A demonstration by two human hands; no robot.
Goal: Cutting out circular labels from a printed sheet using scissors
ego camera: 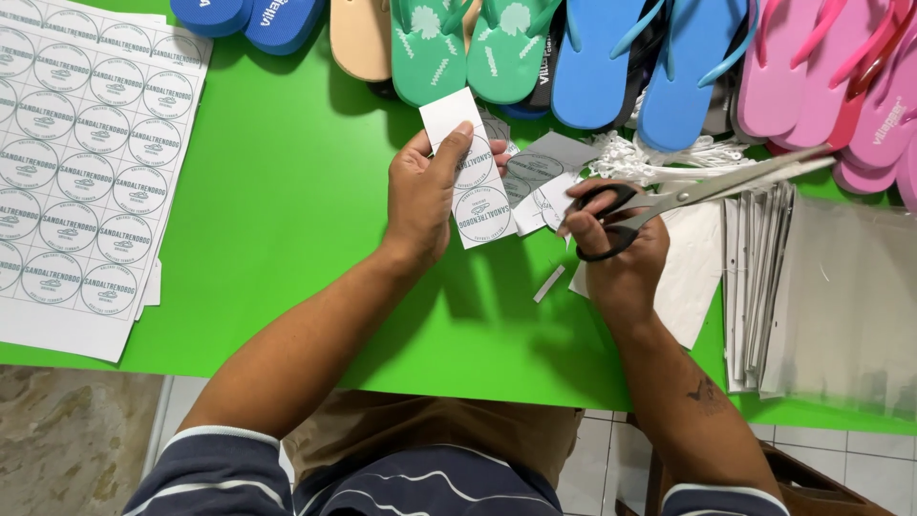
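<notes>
Striped sleeves lowest, left hand [425,196] pinching sticker strip [470,182], right hand [616,239] gripping scissors [688,196], blades parted

Bare green table [287,191] was left open between the printed sticker sheet [81,162] on the left and the left hand [425,196]. Passage toward the far edge was blocked by a row of flip-flops [611,57]. On the right, room was taken by clear plastic bags [841,296], stacked cards [755,287] and white cords [659,158].
</notes>
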